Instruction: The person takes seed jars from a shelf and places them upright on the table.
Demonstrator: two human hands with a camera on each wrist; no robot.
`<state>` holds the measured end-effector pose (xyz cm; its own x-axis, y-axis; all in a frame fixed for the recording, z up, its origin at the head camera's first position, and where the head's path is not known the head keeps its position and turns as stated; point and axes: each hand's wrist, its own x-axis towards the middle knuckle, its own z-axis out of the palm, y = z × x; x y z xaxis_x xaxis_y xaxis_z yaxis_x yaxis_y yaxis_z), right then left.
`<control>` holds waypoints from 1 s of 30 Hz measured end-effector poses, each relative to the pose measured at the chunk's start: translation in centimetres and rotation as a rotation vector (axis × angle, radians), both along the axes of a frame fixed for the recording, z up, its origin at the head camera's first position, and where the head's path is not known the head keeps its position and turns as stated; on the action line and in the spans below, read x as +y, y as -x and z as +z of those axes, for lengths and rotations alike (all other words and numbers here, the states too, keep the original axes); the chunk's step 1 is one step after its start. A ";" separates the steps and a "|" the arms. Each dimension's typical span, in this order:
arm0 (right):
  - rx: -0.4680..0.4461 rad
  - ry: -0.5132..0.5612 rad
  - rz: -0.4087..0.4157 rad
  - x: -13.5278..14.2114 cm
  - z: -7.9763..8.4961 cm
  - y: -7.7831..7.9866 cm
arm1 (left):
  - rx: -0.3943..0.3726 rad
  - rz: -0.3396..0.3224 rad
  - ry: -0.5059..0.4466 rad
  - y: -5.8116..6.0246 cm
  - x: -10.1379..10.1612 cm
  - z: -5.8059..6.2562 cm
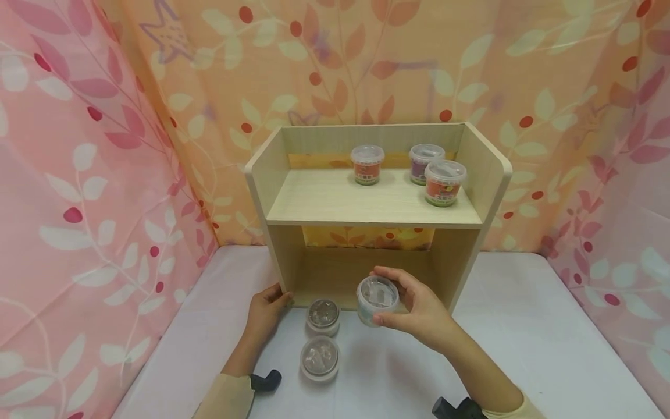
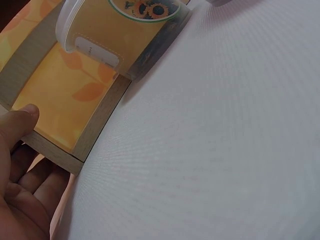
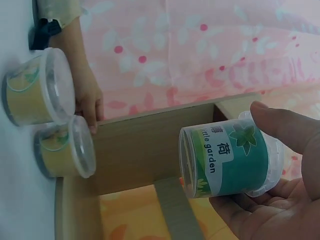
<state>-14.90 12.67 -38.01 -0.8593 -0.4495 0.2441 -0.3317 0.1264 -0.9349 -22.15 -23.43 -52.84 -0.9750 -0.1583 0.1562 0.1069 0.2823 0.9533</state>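
Observation:
My right hand grips a clear-lidded plastic tub by its sides, in front of the lower shelf opening. In the right wrist view this tub shows a teal label with a green leaf and the words "little garden". My left hand holds the lower left front edge of the wooden shelf; in the left wrist view the thumb lies on one side of the board and the fingers on the other. Two yellow-labelled tubs, one nearer the shelf and one nearer me, stand between the hands.
On the upper shelf stand an orange-labelled tub, a purple-labelled tub and a red-labelled tub, the last two close together at the right. A white-covered table bears the shelf. Patterned curtains enclose the sides and back.

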 end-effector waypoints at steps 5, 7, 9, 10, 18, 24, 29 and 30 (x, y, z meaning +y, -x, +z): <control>-0.011 0.013 -0.016 0.1 -1.4 0.4 | 0.000 -0.027 0.021 -1.1 0.5 1.8; -0.031 0.019 -0.027 0.1 -1.9 0.6 | -0.001 -0.028 0.013 -1.2 0.6 2.0; -0.055 0.023 -0.040 0.2 -2.3 0.8 | 0.005 -0.027 0.002 -0.9 0.5 1.5; -0.064 0.025 -0.046 0.2 -2.6 0.9 | 0.010 -0.026 -0.003 -0.6 0.4 1.0; -0.085 -0.022 -0.110 0.2 -5.1 2.9 | 0.020 -0.014 -0.031 0.7 -0.4 -1.3; -0.109 -0.017 -0.120 -0.3 -7.6 4.1 | 0.022 -0.008 -0.014 0.9 -0.4 -1.3; -0.115 -0.012 -0.128 -0.9 -9.4 4.5 | 0.022 0.010 0.023 0.9 -0.6 -1.4; -0.120 -0.009 -0.131 -1.1 -9.7 4.6 | 0.021 0.007 0.026 0.9 -0.7 -1.5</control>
<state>-19.47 11.62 -47.73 -0.9334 -0.3331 0.1331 -0.1982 0.1696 -0.9654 -23.05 -24.09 -54.30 -0.9703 -0.1605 0.1811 0.1251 0.3082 0.9431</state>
